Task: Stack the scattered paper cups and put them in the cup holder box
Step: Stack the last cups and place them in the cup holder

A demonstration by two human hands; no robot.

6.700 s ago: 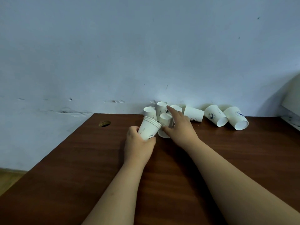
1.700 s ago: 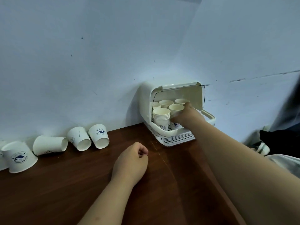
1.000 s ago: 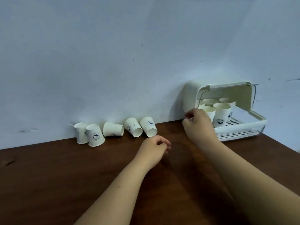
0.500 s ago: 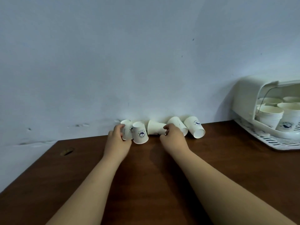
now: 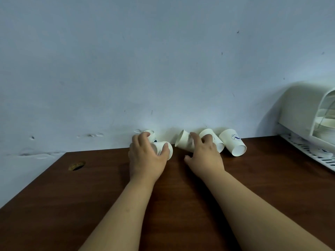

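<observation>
Several white paper cups with blue logos lie along the wall at the back of the brown table [image 5: 181,205]. My left hand [image 5: 146,160] grips one tipped cup [image 5: 163,149], with another cup [image 5: 151,135] standing just behind it. My right hand [image 5: 204,157] holds a second cup [image 5: 184,141] lying on its side. Two more cups [image 5: 214,140] [image 5: 233,144] lie to the right of that hand, mouths toward me. The white cup holder box [image 5: 304,113] stands at the far right with its lid raised; cups inside are blurred.
A pale wall runs right behind the cups. A round cable hole [image 5: 76,165] sits in the table near its left edge. The box's slotted white drip tray [image 5: 311,153] juts out over the table at the right.
My left hand has closed around a cup and tipped it toward me. My right hand has taken hold of the cup lying on its side. The view has shifted slightly left.
</observation>
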